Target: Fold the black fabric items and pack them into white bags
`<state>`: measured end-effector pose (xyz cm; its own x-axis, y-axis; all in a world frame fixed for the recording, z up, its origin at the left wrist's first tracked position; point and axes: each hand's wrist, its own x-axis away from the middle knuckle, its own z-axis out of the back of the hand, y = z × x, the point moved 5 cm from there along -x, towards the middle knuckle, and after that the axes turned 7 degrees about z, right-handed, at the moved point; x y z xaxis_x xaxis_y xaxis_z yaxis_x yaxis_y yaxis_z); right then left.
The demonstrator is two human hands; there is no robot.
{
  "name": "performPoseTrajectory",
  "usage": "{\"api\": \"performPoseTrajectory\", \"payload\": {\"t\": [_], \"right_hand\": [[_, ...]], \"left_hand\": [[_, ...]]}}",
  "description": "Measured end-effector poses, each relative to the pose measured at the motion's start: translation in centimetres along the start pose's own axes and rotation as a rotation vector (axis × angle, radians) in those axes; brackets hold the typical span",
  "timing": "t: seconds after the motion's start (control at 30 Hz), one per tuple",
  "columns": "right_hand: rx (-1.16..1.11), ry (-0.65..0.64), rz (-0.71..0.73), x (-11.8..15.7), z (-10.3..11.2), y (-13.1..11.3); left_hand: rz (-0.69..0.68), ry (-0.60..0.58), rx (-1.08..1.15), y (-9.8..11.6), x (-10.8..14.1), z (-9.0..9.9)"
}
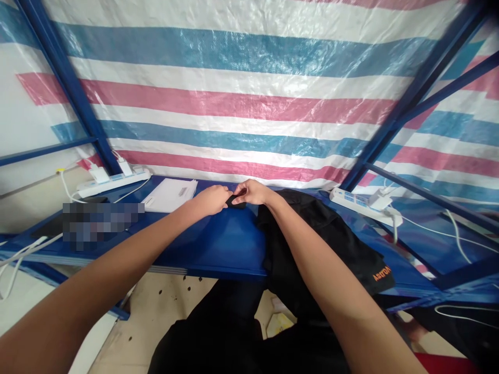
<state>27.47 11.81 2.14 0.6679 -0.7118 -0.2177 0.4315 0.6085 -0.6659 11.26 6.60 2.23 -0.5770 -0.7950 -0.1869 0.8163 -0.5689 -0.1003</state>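
A small black object [237, 204] lies at the far side of the blue table [218, 244], between my two hands. My left hand [215, 199] has its fingers closed on the object's left end. From the right, my right hand [250, 191] pinches it with thumb and fingers. What exactly the object is cannot be made out, as the fingers cover part of it. Black cloth with orange letters [331, 228] is spread under my right forearm and hangs over the table's front edge. White papers [169, 195] lie left of my left hand.
White power strips with plugs and cables stand at the left [115, 182] and right [360, 204]. Blue metal posts rise on both sides before a striped plastic sheet [234, 104]. Someone's hand [414, 330] shows at lower right.
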Motion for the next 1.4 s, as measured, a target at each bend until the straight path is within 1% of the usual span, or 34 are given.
{"api": "performPoseTrajectory", "payload": {"t": [0.1,0.23,0.3,0.37,0.4,0.47,0.57,0.63,0.73,0.87,0.97,1.03,1.1,1.13,1.2,1.27,1.33,1.4], "right_hand": [[0.052,-0.003,0.036,0.5,0.0,-0.5],[0.269,0.040,0.116,1.1,0.0,-1.9],[0.390,0.055,0.137,1.2,-0.2,-2.2],[0.466,0.059,0.123,1.0,-0.5,-2.1],[0.475,0.060,0.105,0.9,-0.5,-1.9],[0.440,0.061,0.078,0.7,-0.6,-1.6],[0.347,0.079,0.077,0.5,-0.4,-1.4],[0.269,0.097,0.079,0.6,-0.3,-1.3],[0.079,0.112,0.043,1.0,-0.3,-0.9],[-0.175,0.109,-0.038,1.5,-0.6,-0.7],[-0.261,0.104,-0.071,1.6,-0.5,-1.1],[-0.248,0.073,-0.081,1.7,-0.4,-1.6],[-0.151,0.026,-0.072,1.8,-0.6,-2.3],[-0.063,0.003,-0.056,1.9,-0.7,-2.7],[0.195,-0.017,-0.016,2.0,-1.2,-3.8],[0.497,0.012,0.005,1.9,-1.8,-5.0],[0.729,0.064,-0.011,1.8,-2.4,-6.0],[0.846,0.087,-0.048,1.5,-2.7,-6.6]], "left_hand": [[-0.008,-0.111,0.069,-1.3,-1.2,1.2],[0.023,-0.286,0.187,-2.8,-2.6,2.3],[0.033,-0.356,0.218,-3.3,-2.8,2.5],[0.015,-0.381,0.228,-3.2,-2.6,2.1],[0.001,-0.362,0.217,-2.9,-2.3,1.7],[0.003,-0.251,0.143,-2.2,-1.5,0.8],[0.094,-0.030,-0.005,-0.9,-0.1,-0.5],[0.145,0.053,-0.043,-0.2,0.5,-0.9],[0.154,0.126,-0.025,0.4,0.8,-0.5],[0.133,0.183,0.032,0.1,1.0,0.5],[0.133,0.204,0.072,-0.4,1.3,0.7],[0.160,0.183,0.085,-0.7,1.4,0.5],[0.196,0.141,0.077,-0.8,1.2,0.3],[0.211,0.115,0.069,-0.9,1.1,0.3],[0.226,0.060,0.059,-0.8,0.8,0.3],[0.230,0.022,0.063,-0.7,0.5,0.5],[0.235,0.029,0.082,-0.8,0.3,0.7],[0.242,0.079,0.124,-0.8,0.4,0.8]]}}
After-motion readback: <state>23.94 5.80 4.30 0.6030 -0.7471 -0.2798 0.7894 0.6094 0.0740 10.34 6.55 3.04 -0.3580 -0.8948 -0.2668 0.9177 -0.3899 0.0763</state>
